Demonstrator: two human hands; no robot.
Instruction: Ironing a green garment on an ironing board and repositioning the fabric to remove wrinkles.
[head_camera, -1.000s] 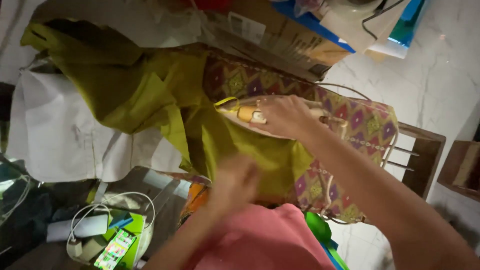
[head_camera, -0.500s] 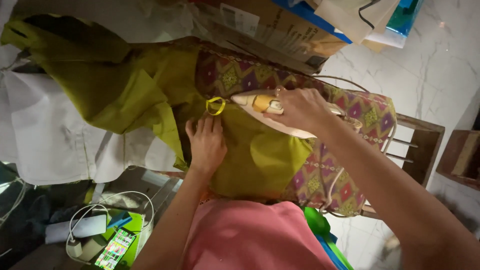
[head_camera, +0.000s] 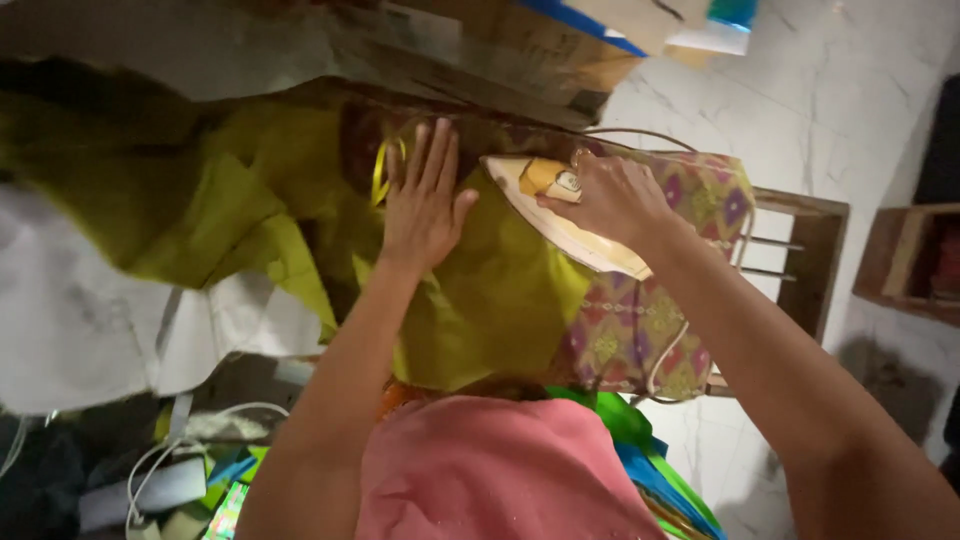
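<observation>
On the ironing board (head_camera: 640, 330): olive-green cloth (head_camera: 500, 290), spread over its patterned cover
Left hand (head_camera: 425, 200): flat on the cloth, fingers spread
Right hand (head_camera: 610, 195): closed round the iron (head_camera: 560, 215), which rests on the cloth

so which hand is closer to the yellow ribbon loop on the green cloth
Left. The left hand lies flat on the green cloth, right beside the yellow ribbon loop. The right hand grips the iron, farther off to the loop's right.
</observation>
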